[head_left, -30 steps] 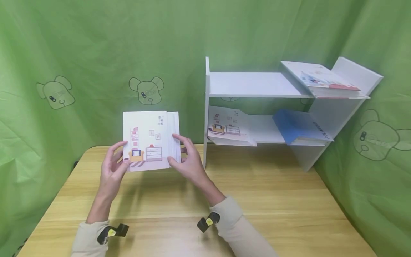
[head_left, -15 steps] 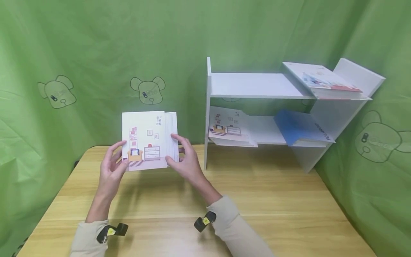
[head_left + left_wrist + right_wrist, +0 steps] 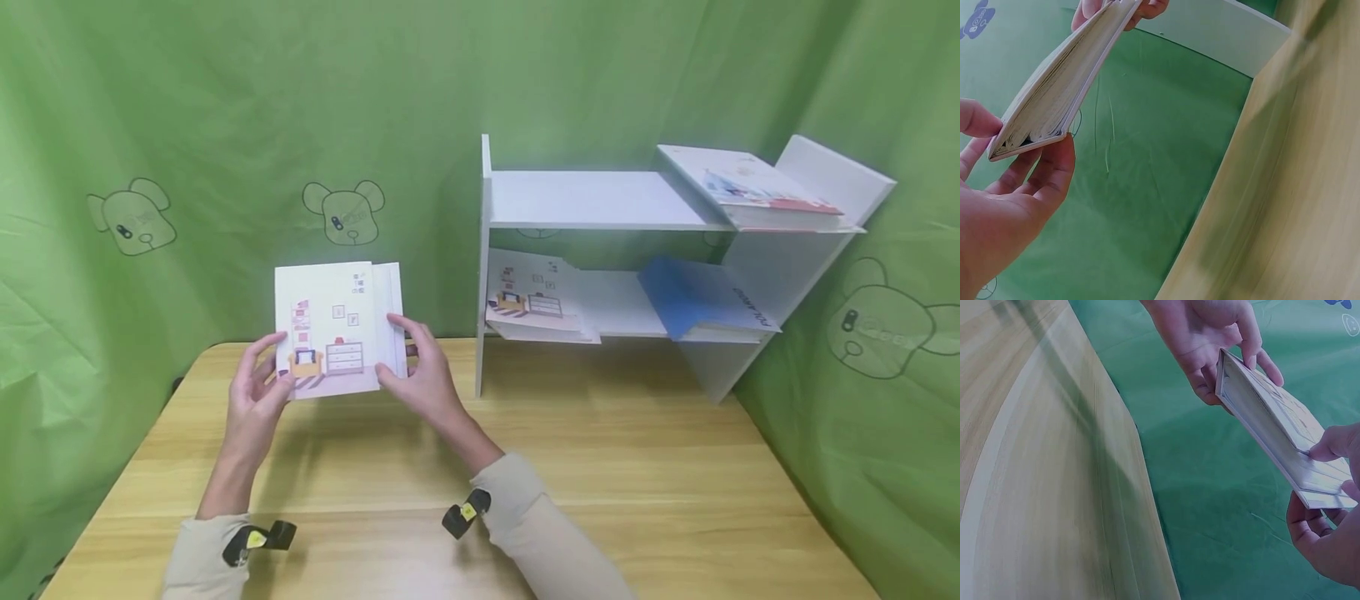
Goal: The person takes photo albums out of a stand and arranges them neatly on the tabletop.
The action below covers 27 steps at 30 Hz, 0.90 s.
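Observation:
Both hands hold up a white photo album [image 3: 330, 325] over the back left of the table. Its cover shows a drawn yellow armchair, a chest of drawers and small picture frames. The left hand [image 3: 255, 396] grips the album's left edge, thumb in front and other fingers around the edge. At the opposite side, the right hand [image 3: 423, 375] pinches the right edge, its thumb on a pale strip that sticks out past the cover. From the left wrist view, the album [image 3: 1054, 81] shows a thick block of pages between its covers. Shiny inner pages show in the right wrist view.
To the right, a white two-tier shelf [image 3: 600, 200] stands on the wooden table [image 3: 600, 500]. A similar white album [image 3: 536, 296] and a blue one [image 3: 701, 296] lean on its lower tier; another illustrated one [image 3: 750, 183] leans on top. A green curtain [image 3: 420, 100] hangs behind.
Both hands and the album have shifted slightly to the left, the right forearm coming along. The grip looks the same, and the things on the shelf have stayed put.

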Each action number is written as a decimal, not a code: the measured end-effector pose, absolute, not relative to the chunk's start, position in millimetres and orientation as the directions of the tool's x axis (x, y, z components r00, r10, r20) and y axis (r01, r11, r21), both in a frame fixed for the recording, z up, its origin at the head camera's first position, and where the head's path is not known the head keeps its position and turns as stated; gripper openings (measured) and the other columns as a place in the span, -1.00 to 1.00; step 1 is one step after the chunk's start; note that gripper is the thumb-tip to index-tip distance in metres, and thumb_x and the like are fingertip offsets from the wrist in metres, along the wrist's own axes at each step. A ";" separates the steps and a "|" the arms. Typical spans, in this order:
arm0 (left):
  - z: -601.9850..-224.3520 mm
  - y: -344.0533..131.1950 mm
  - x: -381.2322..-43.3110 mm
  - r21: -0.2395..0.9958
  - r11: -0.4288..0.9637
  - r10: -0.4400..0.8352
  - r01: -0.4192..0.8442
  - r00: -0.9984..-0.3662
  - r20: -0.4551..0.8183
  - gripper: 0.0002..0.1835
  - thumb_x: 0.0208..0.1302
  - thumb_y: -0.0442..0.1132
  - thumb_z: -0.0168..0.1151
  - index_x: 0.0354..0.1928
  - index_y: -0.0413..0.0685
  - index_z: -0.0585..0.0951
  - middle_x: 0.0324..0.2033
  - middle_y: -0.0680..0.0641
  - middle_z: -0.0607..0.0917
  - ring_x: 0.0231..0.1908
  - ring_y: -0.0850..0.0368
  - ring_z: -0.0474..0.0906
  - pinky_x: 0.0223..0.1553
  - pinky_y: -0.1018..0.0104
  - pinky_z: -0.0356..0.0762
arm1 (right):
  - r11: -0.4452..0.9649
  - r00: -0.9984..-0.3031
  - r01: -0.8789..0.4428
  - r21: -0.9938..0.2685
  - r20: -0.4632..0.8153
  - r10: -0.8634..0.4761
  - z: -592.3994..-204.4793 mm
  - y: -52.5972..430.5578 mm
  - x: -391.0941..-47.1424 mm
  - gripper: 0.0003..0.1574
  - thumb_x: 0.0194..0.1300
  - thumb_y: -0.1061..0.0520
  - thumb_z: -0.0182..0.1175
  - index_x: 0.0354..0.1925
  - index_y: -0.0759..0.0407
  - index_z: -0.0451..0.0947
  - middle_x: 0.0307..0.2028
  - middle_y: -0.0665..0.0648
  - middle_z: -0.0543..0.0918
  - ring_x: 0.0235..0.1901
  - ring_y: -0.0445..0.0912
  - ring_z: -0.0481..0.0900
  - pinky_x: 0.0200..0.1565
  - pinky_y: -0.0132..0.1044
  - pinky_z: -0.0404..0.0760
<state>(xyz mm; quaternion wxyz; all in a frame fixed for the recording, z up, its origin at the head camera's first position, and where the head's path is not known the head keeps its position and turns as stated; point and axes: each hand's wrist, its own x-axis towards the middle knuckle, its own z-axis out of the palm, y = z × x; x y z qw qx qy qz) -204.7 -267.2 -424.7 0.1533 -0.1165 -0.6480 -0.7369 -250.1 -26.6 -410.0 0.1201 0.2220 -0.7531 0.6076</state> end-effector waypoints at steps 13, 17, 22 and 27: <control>-431.3 -272.9 -208.2 0.924 -0.150 -0.078 0.352 -0.936 0.344 -0.35 0.39 -0.64 -0.09 0.49 -0.14 0.27 0.34 -0.27 0.35 0.08 0.06 0.61 0.07 0.31 0.67 | 0.205 -0.895 -0.435 -0.877 0.396 -0.206 -414.1 -33.8 -253.1 -0.02 0.10 0.40 0.36 0.47 0.10 0.34 0.17 0.17 0.51 -0.14 -0.02 0.57 -0.33 -0.38 0.75; -434.6 -273.8 -209.8 0.928 -0.158 -0.078 0.338 -0.941 0.330 -0.34 0.39 -0.64 -0.09 0.50 -0.13 0.27 0.29 -0.21 0.42 0.05 0.08 0.63 0.05 0.32 0.68 | 0.208 -0.900 -0.422 -0.882 0.381 -0.212 -417.1 -34.0 -254.0 -0.02 0.11 0.41 0.34 0.48 0.09 0.33 0.18 0.17 0.50 -0.15 -0.03 0.56 -0.33 -0.37 0.75; -437.0 -274.9 -211.4 0.931 -0.155 -0.080 0.332 -0.943 0.323 -0.33 0.38 -0.65 -0.09 0.50 -0.12 0.28 0.26 -0.19 0.44 0.02 0.10 0.64 0.03 0.33 0.69 | 0.205 -0.900 -0.421 -0.883 0.379 -0.216 -421.0 -35.1 -256.0 -0.02 0.13 0.42 0.34 0.48 0.08 0.33 0.19 0.17 0.50 -0.13 0.01 0.57 -0.33 -0.37 0.75; -439.1 -276.2 -212.7 0.934 -0.154 -0.078 0.321 -0.947 0.312 -0.32 0.38 -0.65 -0.08 0.50 -0.11 0.28 0.24 -0.18 0.44 0.01 0.10 0.63 0.03 0.34 0.69 | 0.217 -0.905 -0.410 -0.886 0.367 -0.213 -424.2 -36.2 -257.4 -0.03 0.13 0.42 0.35 0.48 0.08 0.33 0.17 0.15 0.50 -0.13 -0.02 0.57 -0.31 -0.38 0.75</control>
